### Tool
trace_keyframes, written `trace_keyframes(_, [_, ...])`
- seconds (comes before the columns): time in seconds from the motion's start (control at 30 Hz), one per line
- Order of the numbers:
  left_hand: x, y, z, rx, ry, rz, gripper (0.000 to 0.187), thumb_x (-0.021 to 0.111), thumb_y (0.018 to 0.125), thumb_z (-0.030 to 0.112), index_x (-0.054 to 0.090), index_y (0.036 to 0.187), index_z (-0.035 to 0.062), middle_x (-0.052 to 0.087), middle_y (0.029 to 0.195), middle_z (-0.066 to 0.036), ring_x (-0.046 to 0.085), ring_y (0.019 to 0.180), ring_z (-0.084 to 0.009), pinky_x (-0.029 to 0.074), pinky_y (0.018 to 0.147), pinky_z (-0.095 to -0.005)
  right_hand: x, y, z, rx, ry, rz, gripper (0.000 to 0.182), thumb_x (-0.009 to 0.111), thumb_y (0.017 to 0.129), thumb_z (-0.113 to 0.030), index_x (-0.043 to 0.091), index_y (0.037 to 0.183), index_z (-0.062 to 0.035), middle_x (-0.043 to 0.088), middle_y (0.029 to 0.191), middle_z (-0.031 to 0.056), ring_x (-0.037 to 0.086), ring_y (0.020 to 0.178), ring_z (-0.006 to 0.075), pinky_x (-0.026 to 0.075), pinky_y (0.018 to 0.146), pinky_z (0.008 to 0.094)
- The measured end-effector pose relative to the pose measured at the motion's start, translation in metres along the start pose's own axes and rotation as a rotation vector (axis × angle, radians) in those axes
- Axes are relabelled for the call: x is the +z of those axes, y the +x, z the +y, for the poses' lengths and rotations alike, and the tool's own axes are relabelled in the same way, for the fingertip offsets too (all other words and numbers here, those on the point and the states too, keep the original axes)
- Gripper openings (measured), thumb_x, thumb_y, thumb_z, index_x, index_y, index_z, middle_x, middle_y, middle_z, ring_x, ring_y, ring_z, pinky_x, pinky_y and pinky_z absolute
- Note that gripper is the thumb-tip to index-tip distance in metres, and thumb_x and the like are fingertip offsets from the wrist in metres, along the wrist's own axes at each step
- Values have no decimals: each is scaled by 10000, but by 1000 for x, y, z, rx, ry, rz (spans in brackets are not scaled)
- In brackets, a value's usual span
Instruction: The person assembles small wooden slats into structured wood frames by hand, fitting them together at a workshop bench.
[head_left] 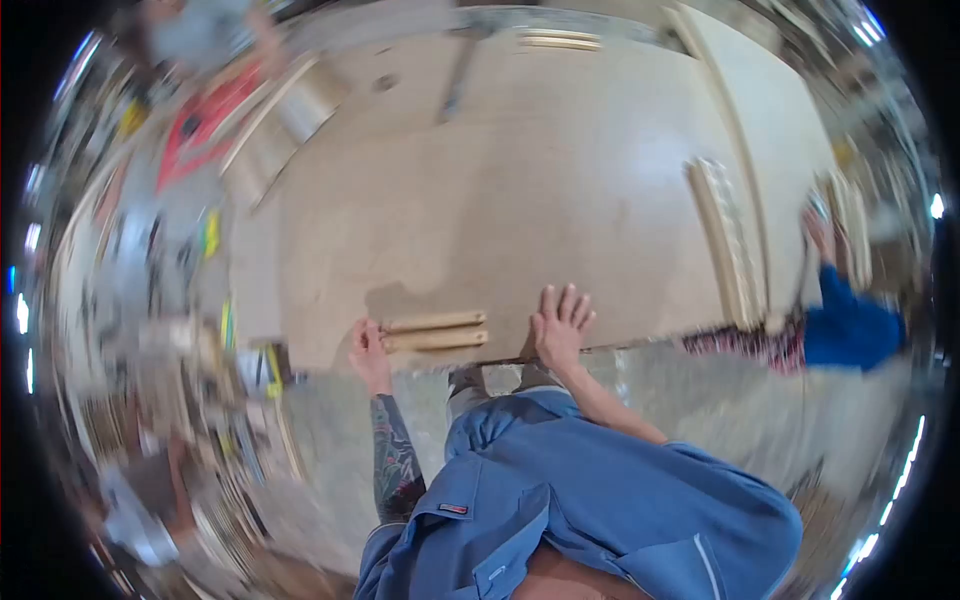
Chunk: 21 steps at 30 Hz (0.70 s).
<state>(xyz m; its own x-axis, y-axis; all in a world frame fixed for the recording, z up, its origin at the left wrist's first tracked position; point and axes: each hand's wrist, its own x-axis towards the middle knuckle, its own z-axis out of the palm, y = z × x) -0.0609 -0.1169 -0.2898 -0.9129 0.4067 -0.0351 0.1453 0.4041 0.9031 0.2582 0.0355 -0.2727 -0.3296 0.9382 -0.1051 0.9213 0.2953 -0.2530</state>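
Observation:
Two short wooden strips (pixel 436 340) lie side by side near the front edge of the large wooden board (pixel 380 230), with small dark marks at their right ends. At their left ends is my left hand (pixel 370 355), its fingers drawn together; what they pinch, if anything, is too small and blurred to make out. My right hand (pixel 562 325) rests flat by the board's front edge, right of the strips, fingers spread and holding nothing.
A stack of wooden strips (pixel 722 245) stands at the right, beside a long pale panel (pixel 775 110). At right a co-worker in a blue top (pixel 850 325) reaches toward more wood. Thin strips (pixel 560 40) lie at the back; a box-like wooden piece (pixel 285 120) sits at far left.

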Motion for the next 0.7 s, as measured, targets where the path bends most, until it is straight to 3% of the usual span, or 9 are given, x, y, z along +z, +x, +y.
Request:
trace_keyframes(0.13, [-68,-124,-8,-153,276,380,295,612,962,260,703,1069,1,720,973,-184,702,894,-271,530,772,-381,7,0,-1,-61,-40,17,601,421,1011,-453,315,1553,-215,190,1623,194,96,1464,531,74,1146,682])
trace_keyframes(0.23, [-108,-247,-136,-452,341,145,334,593,943,349,689,946,29,694,795,-175,691,811,-337,508,704,-451,-6,12,15,-147,-8,-9,604,428,1005,-458,327,1547,-211,214,1618,187,137,1458,526,96,1152,669])
trace_keyframes(0.27, [-120,-302,-264,-693,-268,6,302,586,929,339,687,906,56,691,767,-164,688,767,-344,503,667,-457,-13,14,22,-198,-30,-48,610,428,1008,-453,310,1552,-204,225,1616,186,149,1462,508,100,1162,649])
trace_keyframes(0.3, [-140,-354,-250,-898,-555,-166,269,587,921,325,700,916,81,686,729,-137,680,660,-284,503,592,-437,-17,18,26,-253,-53,-86,616,428,1011,-447,294,1558,-197,236,1613,185,161,1467,490,105,1171,630])
trace_keyframes(0.37, [-136,-461,-261,-717,299,-176,300,600,920,341,719,977,72,690,723,-93,642,568,-182,512,536,-382,-44,19,28,-372,-99,-194,589,439,1006,-430,346,1526,-171,329,1568,190,270,1434,455,211,1164,574])
trace_keyframes(0.5, [-184,-592,-184,-1007,-269,343,395,684,907,312,701,1175,23,742,898,-91,675,659,-148,547,597,-340,7,30,80,-464,-53,-25,529,441,991,-412,434,1455,-160,382,1522,184,342,1409,381,316,1106,550])
trace_keyframes(0.57, [-260,-651,-202,-748,-219,639,373,662,949,243,665,1223,-10,739,997,-104,689,821,-149,556,755,-313,2,-7,76,-325,-164,-69,558,438,990,-398,383,1491,-157,347,1551,174,303,1440,361,319,1121,520])
trace_keyframes(0.67, [-437,-698,12,-317,39,1103,414,649,978,207,588,1316,-26,671,1221,-108,623,1051,-148,499,924,-290,12,-115,65,-344,-453,170,556,521,953,-355,421,1472,-184,413,1509,182,376,1403,345,378,1095,469])
trace_keyframes(0.7, [-475,-723,98,-164,100,1257,377,608,981,186,608,1296,-21,687,1168,-98,635,1044,-176,496,939,-324,45,-55,114,-432,-458,155,556,521,953,-355,421,1472,-184,413,1509,182,376,1403,345,378,1095,469])
